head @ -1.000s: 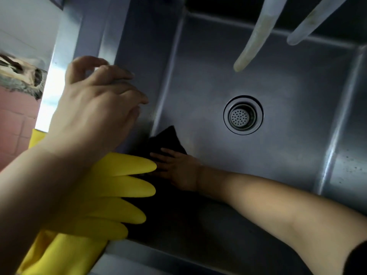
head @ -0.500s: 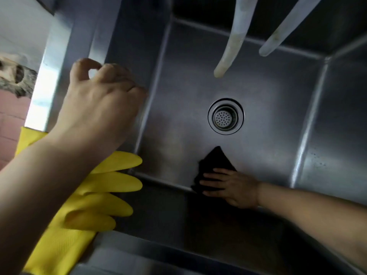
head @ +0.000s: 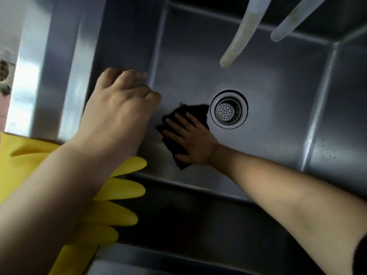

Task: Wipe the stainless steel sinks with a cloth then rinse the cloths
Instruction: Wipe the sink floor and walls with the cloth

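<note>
I look straight down into a deep stainless steel sink [head: 278, 80]. A black cloth [head: 195, 113] lies flat on the sink floor just left of the round drain strainer [head: 228, 110]. My right hand [head: 190, 139] presses flat on the cloth with its fingers spread. My left hand [head: 117, 114] hovers over the sink's left wall with its fingers curled; whether it holds anything is hidden.
A yellow rubber glove [head: 111, 195] hangs over the sink's near left rim, under my left forearm. Two pale hose ends [head: 241, 34] dangle into the sink from the top. Water spots mark the right wall [head: 325, 151].
My right hand has slid the black cloth from the near edge of the sink floor to a spot beside the drain. My left hand has shifted slightly right.
</note>
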A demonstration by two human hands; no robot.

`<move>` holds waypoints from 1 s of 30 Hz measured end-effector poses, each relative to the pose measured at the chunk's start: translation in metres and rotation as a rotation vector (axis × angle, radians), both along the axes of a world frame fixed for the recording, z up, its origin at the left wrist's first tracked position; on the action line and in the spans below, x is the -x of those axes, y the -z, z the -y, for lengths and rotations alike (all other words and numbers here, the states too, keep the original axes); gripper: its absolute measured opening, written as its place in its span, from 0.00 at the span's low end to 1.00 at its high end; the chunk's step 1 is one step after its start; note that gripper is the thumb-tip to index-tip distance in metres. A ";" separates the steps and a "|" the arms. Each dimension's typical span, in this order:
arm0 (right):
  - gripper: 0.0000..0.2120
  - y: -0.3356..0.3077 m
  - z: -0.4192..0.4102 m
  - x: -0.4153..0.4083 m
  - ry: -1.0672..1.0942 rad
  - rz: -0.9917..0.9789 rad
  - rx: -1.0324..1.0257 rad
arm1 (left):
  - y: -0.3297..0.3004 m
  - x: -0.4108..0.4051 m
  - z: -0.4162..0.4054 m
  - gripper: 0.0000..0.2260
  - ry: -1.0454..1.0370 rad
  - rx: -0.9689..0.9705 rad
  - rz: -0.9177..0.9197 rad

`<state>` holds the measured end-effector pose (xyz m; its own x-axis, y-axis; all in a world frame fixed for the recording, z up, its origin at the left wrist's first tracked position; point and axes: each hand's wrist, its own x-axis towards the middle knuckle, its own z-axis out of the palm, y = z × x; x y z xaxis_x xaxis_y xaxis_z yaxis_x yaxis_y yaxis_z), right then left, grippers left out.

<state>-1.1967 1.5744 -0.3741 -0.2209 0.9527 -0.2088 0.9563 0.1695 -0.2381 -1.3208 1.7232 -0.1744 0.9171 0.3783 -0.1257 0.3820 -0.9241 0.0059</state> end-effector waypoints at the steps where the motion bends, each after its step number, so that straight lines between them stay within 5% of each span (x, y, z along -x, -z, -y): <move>1: 0.36 0.000 -0.012 -0.004 0.071 0.006 -0.008 | 0.002 0.001 0.000 0.12 -0.005 0.008 -0.010; 7: 0.31 0.002 -0.070 0.005 0.519 0.064 0.027 | 0.012 0.003 0.000 0.09 -0.007 -0.005 -0.024; 18: 0.29 -0.004 0.009 0.087 -0.202 -0.168 0.104 | 0.019 0.002 -0.004 0.12 -0.003 -0.021 -0.048; 24: 0.23 -0.019 0.042 0.070 -0.111 -0.606 0.171 | 0.019 0.001 -0.002 0.11 -0.012 -0.023 -0.008; 30: 0.27 -0.036 0.117 0.010 -0.083 -0.495 0.280 | 0.012 0.000 0.002 0.14 -0.017 -0.002 0.017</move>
